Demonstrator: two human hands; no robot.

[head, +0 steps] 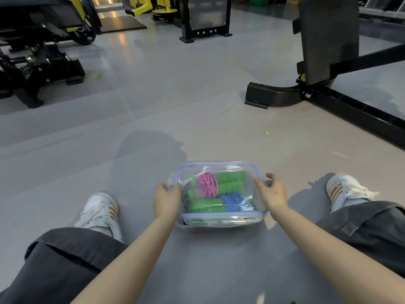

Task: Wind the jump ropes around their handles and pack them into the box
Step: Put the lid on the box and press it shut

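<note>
Dark trousers (65, 260) (legs spread wide) framed the bottom of the view, with two bare forearms reaching forward between them over the grey floor (153, 106). A white shoe (100, 211) pointed up on the left and another (344, 189) on the right.

Between the shoes a clear box (221, 220) sat on the floor, its blue-rimmed lid (219, 166) on top. Through the plastic showed a pink rope (207, 185) coiled round green handles (230, 181), with another green handle lower down beside a blue bundle (232, 201); whether that blue was rope or handle I could not tell.

The left hand (167, 200) gripped the box's left end, fingers curled round the side flap. The right hand (272, 194) lay at the right end, fingers loosely bent and apart, fingertips against the rim, thumb lifted clear.

A yellow scrap (266, 133) lay on the floor beyond the box. Farther off stood black and yellow gym machines (39, 58) on the left and a black padded bench (328, 40) on the right.
</note>
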